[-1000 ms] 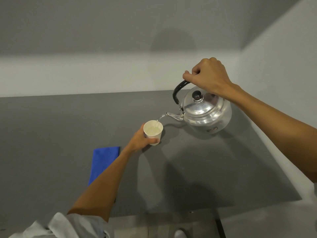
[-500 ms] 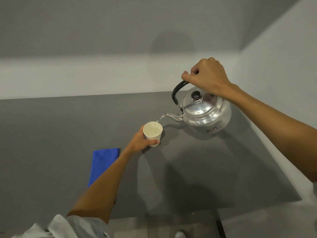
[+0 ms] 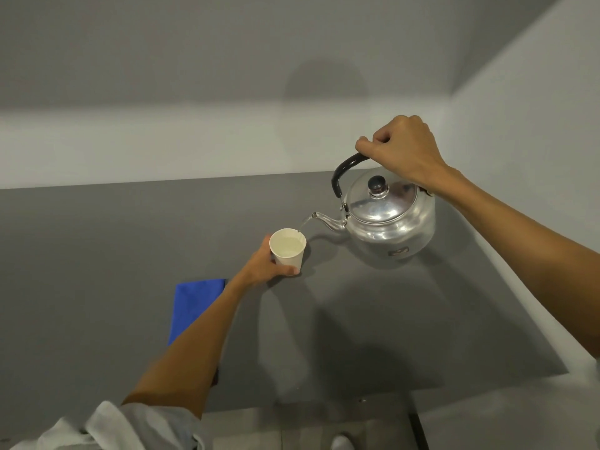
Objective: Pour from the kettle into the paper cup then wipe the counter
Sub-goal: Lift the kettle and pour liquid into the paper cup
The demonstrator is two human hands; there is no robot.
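A shiny metal kettle [image 3: 391, 222] with a black handle and lid knob hangs tilted above the grey counter [image 3: 97, 254], spout pointing left. My right hand [image 3: 404, 147] grips its handle from above. A thin stream of water runs from the spout into a white paper cup [image 3: 288, 247] that stands on the counter with water in it. My left hand [image 3: 263, 266] is wrapped around the cup's near side. A folded blue cloth [image 3: 194, 303] lies flat on the counter to the left, partly hidden by my left forearm.
A pale wall runs behind the counter and another wall closes it on the right. The counter's front edge is near the bottom of the view, with floor below it.
The kettle stays tilted and keeps pouring. The cup's water level looks slightly higher. Both hands have hardly moved.
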